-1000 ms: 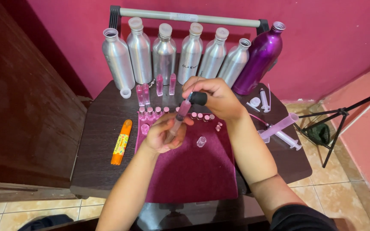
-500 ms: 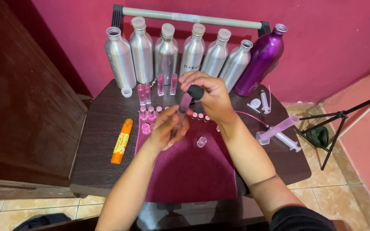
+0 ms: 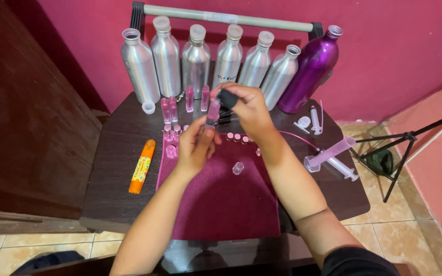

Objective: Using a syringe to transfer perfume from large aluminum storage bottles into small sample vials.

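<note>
Fingers of the left hand grasp a slim pink vial, held nearly upright above the far edge of a magenta cloth. Right hand: fingertips pinch a black cap at the vial's top end, touching it. On the cloth, just beside the left hand: one clear cap; a row of small pink vials along the far edge. Behind the hands, standing upright on the dark table: several tall pink vials. Back row, against the wall: six silver bottles, two without caps, and one purple bottle, tilted. Left of the cloth: one orange tube, lying flat; one white cap near the first silver bottle. Right of the cloth: two syringes, one pink, one clear, lying crossed; a small syringe farther back.
</note>
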